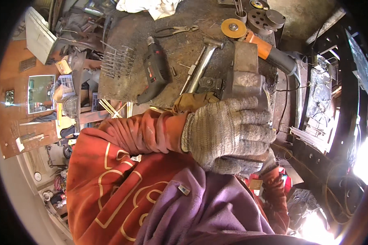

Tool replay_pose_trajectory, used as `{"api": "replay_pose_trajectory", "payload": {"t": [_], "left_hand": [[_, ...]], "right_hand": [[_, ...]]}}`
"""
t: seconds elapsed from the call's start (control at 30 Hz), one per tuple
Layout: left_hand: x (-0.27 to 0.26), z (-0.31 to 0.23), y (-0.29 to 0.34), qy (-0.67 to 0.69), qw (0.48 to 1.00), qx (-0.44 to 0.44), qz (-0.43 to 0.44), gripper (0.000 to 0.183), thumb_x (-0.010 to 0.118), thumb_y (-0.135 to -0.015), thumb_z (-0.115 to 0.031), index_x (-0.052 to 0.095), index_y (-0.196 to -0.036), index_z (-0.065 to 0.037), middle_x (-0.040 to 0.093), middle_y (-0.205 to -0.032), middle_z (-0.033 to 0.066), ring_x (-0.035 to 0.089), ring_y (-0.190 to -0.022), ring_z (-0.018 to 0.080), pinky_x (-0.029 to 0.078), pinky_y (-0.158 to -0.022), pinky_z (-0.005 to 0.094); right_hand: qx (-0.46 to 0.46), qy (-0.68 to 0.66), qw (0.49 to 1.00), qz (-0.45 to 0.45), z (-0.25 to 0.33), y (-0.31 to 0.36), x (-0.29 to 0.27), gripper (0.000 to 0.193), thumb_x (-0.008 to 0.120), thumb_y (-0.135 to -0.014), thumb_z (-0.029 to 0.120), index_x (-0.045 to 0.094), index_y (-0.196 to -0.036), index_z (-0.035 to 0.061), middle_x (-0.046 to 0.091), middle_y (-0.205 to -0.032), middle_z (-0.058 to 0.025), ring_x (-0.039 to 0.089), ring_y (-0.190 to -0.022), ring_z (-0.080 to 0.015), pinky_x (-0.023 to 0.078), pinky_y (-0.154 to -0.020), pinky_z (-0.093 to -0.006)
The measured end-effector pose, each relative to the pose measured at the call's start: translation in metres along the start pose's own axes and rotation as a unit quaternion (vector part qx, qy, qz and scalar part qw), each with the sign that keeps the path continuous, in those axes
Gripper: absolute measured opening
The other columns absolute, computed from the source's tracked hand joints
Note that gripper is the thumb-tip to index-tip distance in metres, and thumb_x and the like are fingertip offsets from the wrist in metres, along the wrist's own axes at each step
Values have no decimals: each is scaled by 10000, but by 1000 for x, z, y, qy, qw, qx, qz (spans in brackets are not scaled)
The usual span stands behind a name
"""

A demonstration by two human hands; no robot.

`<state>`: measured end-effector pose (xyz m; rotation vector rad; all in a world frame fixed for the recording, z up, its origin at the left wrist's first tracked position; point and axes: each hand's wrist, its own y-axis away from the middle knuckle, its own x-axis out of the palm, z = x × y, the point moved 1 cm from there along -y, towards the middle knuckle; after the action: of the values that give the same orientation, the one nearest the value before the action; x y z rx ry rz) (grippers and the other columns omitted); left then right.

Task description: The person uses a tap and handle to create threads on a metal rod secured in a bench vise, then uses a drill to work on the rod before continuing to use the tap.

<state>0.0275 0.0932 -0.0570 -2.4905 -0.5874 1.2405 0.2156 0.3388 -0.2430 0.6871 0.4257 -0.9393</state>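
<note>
Has the gloved left hand (229, 134) laid across the near end of the heavy metal vise (246, 77), with fingers partly curled and pointing right; cannot tell whether clasped tight or merely rested; has the gloved right hand (269, 162) just below, mostly hidden behind the left, so cannot tell its grip; shows the vise at the near right of the worn surface (131, 34); at the far edge, shows a small cup (241, 17) with thin rods (239, 5) upright in it; just beside, a round holder (259, 20) pierced with holes, too small to tell the contents; nearer, includes an angle grinder (265, 49), a hammer (206, 61), pliers (178, 30) and a drill (155, 69); well apart at far left, shows a pale plastic crate (66, 83) with contents too small to tell.
</note>
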Motion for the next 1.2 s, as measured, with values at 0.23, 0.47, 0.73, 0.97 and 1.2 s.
{"api": "replay_pose_trajectory", "payload": {"t": [0.23,0.47,0.73,0.97,1.2], "left_hand": [[-3,0,2,-38,996,52,-53,520,751,-864,-476,776,-1313,-213,685,-1440,123,590,-1386,370,393,-1205,636],[-34,21,40,39,972,-88,-213,455,748,-997,-414,752,-1277,-55,754,-1189,173,727,-1105,384,570,-978,486],[-27,191,144,-274,921,-276,-26,646,716,-989,-476,640,-1448,-27,636,-1431,334,632,-1318,462,474,-1116,528],[-26,212,163,-267,913,-306,-38,593,735,-980,-458,679,-1380,-24,680,-1327,320,655,-1198,507,506,-1037,545],[-92,140,156,-69,930,-359,29,448,742,-991,-369,733,-1260,-11,748,-1140,294,719,-1074,480,568,-943,522]], "right_hand": [[133,66,986,-80,-3,7,19,721,868,-724,300,647,-1389,129,691,-1309,-182,657,-1217,-431,544,-1023,-500],[367,93,891,-251,28,46,52,811,885,-724,280,606,-1471,133,667,-1398,-178,628,-1292,-436,523,-1085,-498],[393,-7,832,-392,128,70,80,776,947,-790,296,614,-1463,100,718,-1311,-202,695,-1222,-409,568,-1013,-481],[443,5,822,-358,208,32,63,607,888,-871,348,680,-1383,98,747,-1234,-198,731,-1145,-395,577,-976,-473],[409,-108,853,-307,192,-2,152,504,872,-900,364,743,-1304,93,782,-1202,-164,748,-1123,-336,586,-954,-433]]}}
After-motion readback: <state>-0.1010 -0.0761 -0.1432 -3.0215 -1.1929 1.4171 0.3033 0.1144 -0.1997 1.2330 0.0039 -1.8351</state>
